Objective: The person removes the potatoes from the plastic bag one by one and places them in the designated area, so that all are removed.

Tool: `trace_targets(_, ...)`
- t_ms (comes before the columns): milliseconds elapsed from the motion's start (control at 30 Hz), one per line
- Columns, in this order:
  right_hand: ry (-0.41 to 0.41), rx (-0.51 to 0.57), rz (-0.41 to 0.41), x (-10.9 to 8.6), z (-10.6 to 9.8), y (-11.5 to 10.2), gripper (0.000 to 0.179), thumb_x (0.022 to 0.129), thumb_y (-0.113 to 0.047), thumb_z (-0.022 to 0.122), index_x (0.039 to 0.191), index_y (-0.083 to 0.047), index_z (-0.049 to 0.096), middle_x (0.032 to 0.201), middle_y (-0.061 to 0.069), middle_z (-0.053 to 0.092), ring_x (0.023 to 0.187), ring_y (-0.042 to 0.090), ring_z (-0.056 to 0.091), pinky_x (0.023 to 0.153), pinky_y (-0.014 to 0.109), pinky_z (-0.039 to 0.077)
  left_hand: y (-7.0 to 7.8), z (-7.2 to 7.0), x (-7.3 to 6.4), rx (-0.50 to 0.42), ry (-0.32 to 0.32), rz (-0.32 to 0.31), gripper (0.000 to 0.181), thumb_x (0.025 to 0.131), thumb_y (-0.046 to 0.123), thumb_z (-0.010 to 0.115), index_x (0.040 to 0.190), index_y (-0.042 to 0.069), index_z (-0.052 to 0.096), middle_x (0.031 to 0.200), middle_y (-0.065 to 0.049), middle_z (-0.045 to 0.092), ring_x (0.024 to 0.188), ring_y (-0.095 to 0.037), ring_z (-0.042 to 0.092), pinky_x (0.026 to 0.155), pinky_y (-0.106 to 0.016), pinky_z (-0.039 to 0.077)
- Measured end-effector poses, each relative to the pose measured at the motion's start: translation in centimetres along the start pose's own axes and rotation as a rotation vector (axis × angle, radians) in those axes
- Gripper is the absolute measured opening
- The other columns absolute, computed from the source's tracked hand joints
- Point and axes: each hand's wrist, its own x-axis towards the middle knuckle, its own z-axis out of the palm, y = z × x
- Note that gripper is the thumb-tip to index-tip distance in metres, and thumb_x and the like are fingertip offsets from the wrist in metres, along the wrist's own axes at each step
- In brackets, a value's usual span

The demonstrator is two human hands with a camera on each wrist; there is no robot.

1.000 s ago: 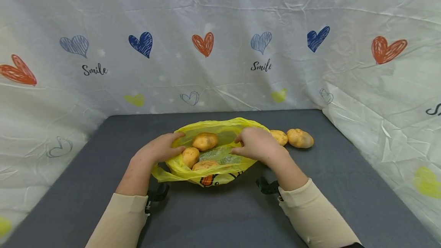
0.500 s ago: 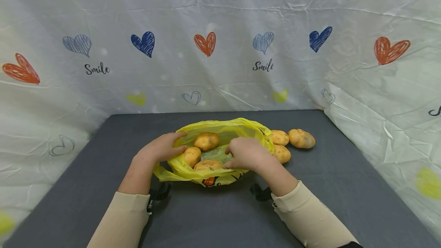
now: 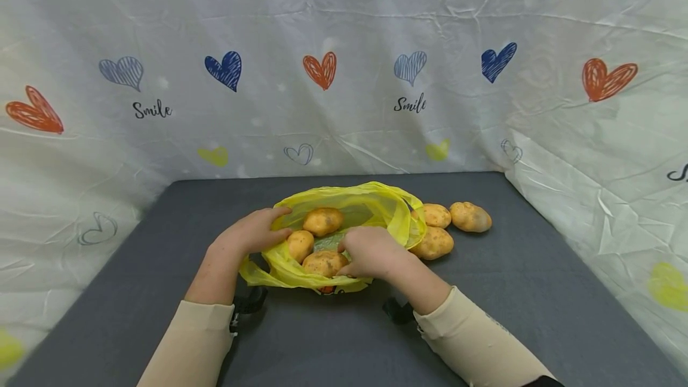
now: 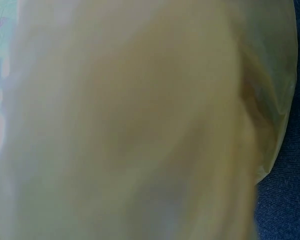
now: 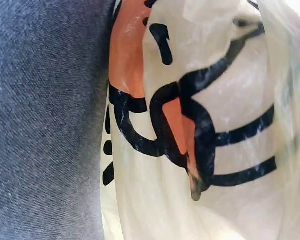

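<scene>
A yellow plastic bag (image 3: 365,196) lies open-mouthed at the middle of the table in the head view. Three potatoes show inside: a rear potato (image 3: 322,221), a left potato (image 3: 300,245) and a front potato (image 3: 323,263). My left hand (image 3: 248,234) holds the bag's left rim, thumb and fingers reaching over it. Inside the mouth, my right hand (image 3: 373,251) has thumb and fingers around the front potato's right end; its other fingers are hidden. The left wrist view is filled by the blurred bag (image 4: 140,125); the right wrist view shows its printed front (image 5: 230,205).
Beside the bag's right side lie a near potato (image 3: 434,245), a middle potato (image 3: 438,215) and a far-right potato (image 3: 470,217). Dark cloth covers the table (image 3: 322,345). A white curtain (image 3: 365,136) with printed hearts hangs behind and at both sides.
My right hand has moved left and toward me, from the bag's right rim to the front potato. The near potato outside has come into view. My left hand stays at the rim.
</scene>
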Motion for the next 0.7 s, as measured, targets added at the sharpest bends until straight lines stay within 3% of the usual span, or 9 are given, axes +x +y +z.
trace_targets(133,0.010,-0.010,0.008,0.0,0.2,-0.1,0.023,0.085,-0.042,0.085,0.095,-0.021,0.081,0.083,-0.010,0.067,0.066,0.007,0.059,0.055,0.028,0.052,0.0,0.0,0.0,0.002,0.000,0.003,0.061,0.106,0.032,0.059,0.158,0.007,0.041,0.156,-0.021,0.044,0.142,-0.044,0.041,0.112,-0.062,0.038)
trace_targets(367,0.037,-0.046,-0.027,0.2,0.5,0.3,0.032,0.085,-0.046,0.084,0.072,-0.024,0.065,0.075,-0.008,0.050,0.060,0.009,0.045,0.049,0.027,0.036,0.0,0.0,-0.1,0.007,0.003,-0.008,0.060,0.106,0.032,0.059,0.158,0.008,0.041,0.155,-0.021,0.044,0.142,-0.045,0.040,0.113,-0.063,0.037)
trace_targets(700,0.044,0.029,-0.016,-0.2,-0.7,1.8,0.035,0.084,-0.042,0.085,0.065,-0.025,0.061,0.061,-0.008,0.030,0.054,0.008,0.029,0.047,0.026,0.023,0.0,0.1,0.0,0.003,-0.004,-0.004,0.061,0.106,0.031,0.059,0.158,0.007,0.040,0.156,-0.022,0.044,0.142,-0.045,0.041,0.112,-0.063,0.038)
